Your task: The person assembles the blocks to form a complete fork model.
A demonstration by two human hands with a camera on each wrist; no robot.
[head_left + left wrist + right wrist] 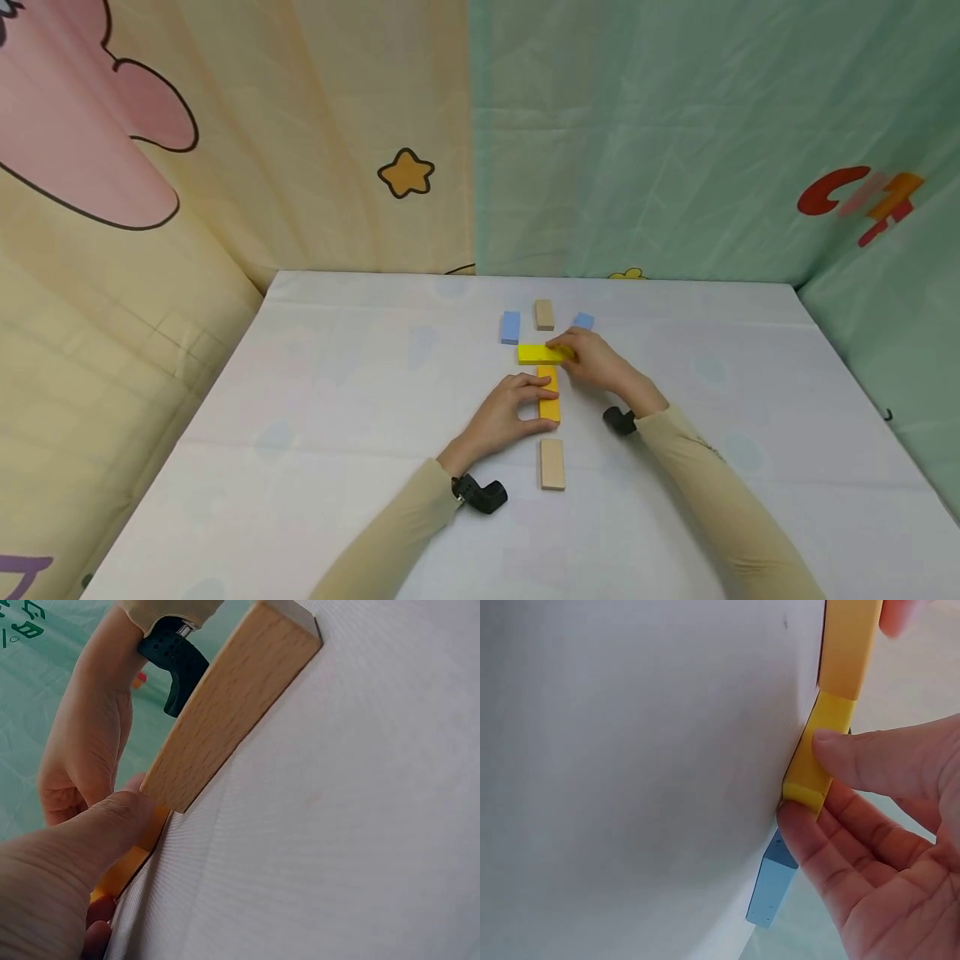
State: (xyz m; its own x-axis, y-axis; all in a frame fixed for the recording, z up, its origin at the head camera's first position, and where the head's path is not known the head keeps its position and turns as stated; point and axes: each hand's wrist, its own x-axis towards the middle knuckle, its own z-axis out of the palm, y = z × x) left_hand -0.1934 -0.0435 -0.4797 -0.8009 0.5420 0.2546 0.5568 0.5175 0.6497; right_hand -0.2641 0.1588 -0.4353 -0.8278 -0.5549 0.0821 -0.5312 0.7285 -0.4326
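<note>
A yellow block (534, 355) lies crosswise on the white table, its right end pinched by my right hand (596, 362). Just below it, an orange block (550, 408) runs lengthwise, and my left hand (504, 417) grips it from the left with thumb and fingers. In the right wrist view, thumb and fingers hold the end of the yellow block (831, 712), which meets the orange block (847, 652). The left wrist view shows the left thumb (112, 821) at the orange block, partly hidden behind a wooden block (232, 705).
One wooden block (552, 465) lies nearer the front, another (544, 315) farther back. Blue blocks stand left (510, 327) and right (583, 320) of the far one, the right one partly behind my right hand. Patterned curtains (637, 150) surround the table.
</note>
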